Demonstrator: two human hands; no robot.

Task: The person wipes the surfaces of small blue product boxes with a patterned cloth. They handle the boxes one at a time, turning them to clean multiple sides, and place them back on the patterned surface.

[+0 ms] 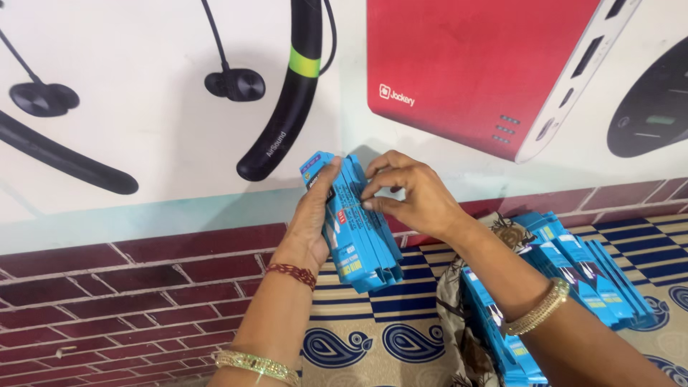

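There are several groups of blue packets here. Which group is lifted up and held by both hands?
The stack of blue packets in front of the wall: left hand grips its side, right hand pinches its top. The other blue packets and the pile lie lower right, untouched.

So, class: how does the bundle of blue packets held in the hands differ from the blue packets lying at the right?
The held bundle is gripped by the left hand and right hand, raised and squared together. The lying packets rest untouched on the patterned cloth, fanned out loosely. Both are flat blue packets of similar design.
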